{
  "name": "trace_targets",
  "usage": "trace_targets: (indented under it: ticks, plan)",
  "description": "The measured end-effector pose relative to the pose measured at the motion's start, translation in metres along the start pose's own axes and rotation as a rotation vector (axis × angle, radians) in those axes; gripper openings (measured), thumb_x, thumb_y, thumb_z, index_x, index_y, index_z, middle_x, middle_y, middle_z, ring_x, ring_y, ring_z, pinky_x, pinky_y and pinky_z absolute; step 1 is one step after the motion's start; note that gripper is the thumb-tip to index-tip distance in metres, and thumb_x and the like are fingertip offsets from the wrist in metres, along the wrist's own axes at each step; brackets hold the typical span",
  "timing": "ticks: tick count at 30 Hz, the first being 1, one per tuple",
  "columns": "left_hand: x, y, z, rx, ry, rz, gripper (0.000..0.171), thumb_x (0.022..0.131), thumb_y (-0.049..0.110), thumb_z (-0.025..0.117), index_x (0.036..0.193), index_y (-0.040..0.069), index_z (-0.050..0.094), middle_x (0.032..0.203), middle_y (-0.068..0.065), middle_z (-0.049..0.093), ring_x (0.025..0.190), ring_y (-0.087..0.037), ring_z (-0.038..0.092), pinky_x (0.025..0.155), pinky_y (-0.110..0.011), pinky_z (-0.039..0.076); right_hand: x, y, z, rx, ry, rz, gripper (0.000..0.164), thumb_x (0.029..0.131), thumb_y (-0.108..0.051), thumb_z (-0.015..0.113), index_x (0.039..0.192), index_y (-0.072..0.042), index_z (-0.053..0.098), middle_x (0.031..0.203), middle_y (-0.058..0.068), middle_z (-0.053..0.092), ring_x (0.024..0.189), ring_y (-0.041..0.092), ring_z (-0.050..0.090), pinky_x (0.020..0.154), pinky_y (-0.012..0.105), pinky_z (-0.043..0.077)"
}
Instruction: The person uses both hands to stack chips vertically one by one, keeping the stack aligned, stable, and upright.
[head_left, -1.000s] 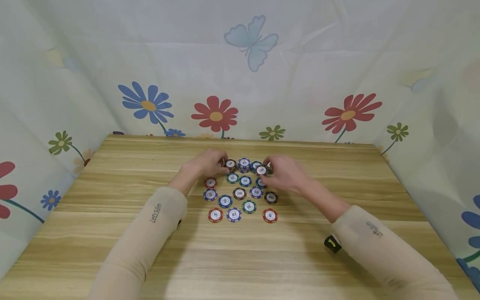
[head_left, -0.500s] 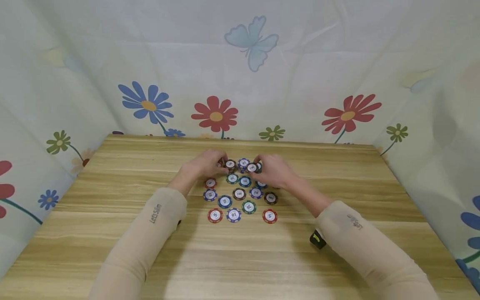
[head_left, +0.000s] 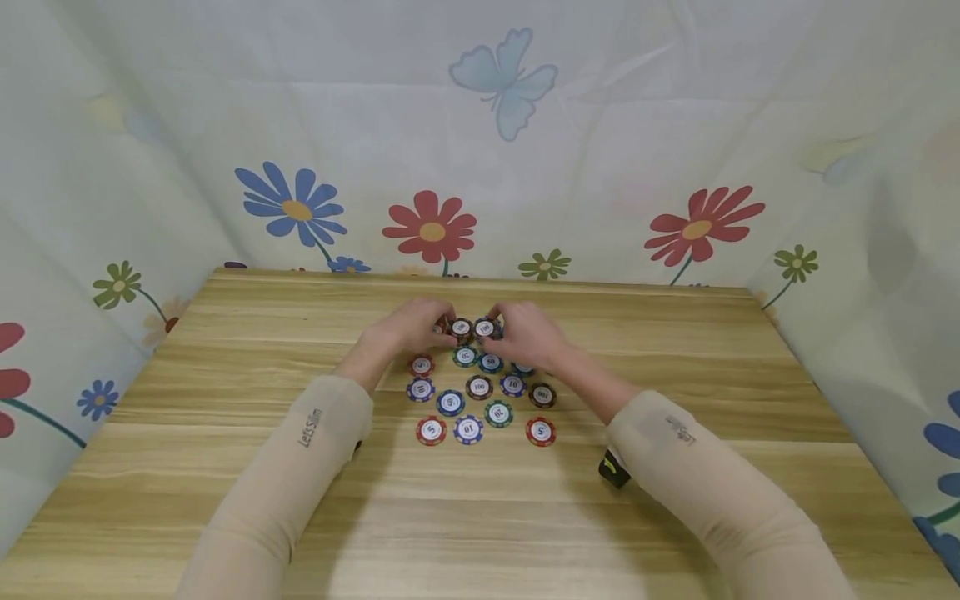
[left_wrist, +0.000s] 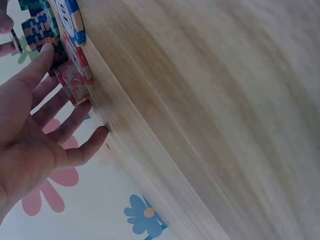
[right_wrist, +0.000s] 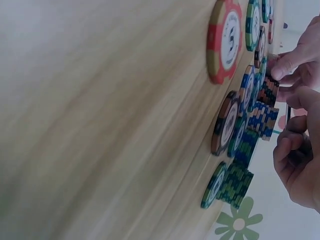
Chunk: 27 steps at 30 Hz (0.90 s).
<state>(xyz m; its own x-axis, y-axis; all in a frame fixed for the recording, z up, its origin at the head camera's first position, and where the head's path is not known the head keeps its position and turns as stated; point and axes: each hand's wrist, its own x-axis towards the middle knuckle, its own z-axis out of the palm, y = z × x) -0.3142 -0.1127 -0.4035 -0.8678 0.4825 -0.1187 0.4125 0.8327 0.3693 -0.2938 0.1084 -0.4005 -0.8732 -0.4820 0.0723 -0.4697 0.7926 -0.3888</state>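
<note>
My left hand is at the left end of a back row of poker chip stacks, its thumb and index finger on either side of the black chip stack. Its other fingers are near a red chip stack in the left wrist view. Between thumb and fingers, my right hand pinches a black 100 poker chip. That chip is over the blue chip stack, just right of the black stack, and covers its top in the head view. In the right wrist view the held chip appears as a thin dark edge.
Several loose poker chips lie flat in front, including a red chip, a blue chip and a green chip. A green chip stack stands farther right in the row. A flowered cloth hangs behind the wooden table.
My right hand has moved left with the black chip, from over the right-hand stacks to over the blue stack beside the black one. The left hand has stayed in place.
</note>
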Motion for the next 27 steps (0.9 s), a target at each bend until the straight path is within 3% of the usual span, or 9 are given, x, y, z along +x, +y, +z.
trace_targets:
  ticks: [10, 17, 27]
  plan:
    - [-0.003, 0.004, -0.002, -0.035, 0.01, -0.004, 0.027, 0.097, 0.024, 0.074, 0.117, 0.007, 0.066, 0.107, -0.006, 0.065, 0.097, -0.023, 0.057, 0.092, -0.038, 0.047, 0.013, -0.012, 0.005, -0.003, 0.008, -0.018, 0.042, 0.092, -0.024, 0.075, 0.121, 0.005, 0.065, 0.081, 0.005, 0.067, 0.061, 0.014, 0.059, 0.055, 0.027, 0.047]
    - [-0.002, 0.002, 0.001, -0.01, 0.019, -0.004, 0.028, 0.097, 0.024, 0.075, 0.116, 0.007, 0.065, 0.106, -0.005, 0.065, 0.097, -0.023, 0.057, 0.091, -0.037, 0.048, 0.018, -0.017, 0.012, 0.011, 0.027, -0.006, 0.035, 0.093, -0.02, 0.073, 0.117, 0.005, 0.065, 0.084, 0.008, 0.068, 0.061, 0.015, 0.059, 0.054, 0.026, 0.046]
    - [0.0, 0.001, 0.002, 0.01, 0.02, 0.004, 0.032, 0.097, 0.025, 0.074, 0.121, 0.006, 0.065, 0.11, -0.007, 0.066, 0.101, -0.024, 0.057, 0.095, -0.038, 0.047, 0.025, -0.018, 0.016, -0.006, -0.027, 0.035, 0.04, 0.098, -0.023, 0.07, 0.126, 0.005, 0.063, 0.098, 0.012, 0.071, 0.07, 0.017, 0.062, 0.061, 0.028, 0.05]
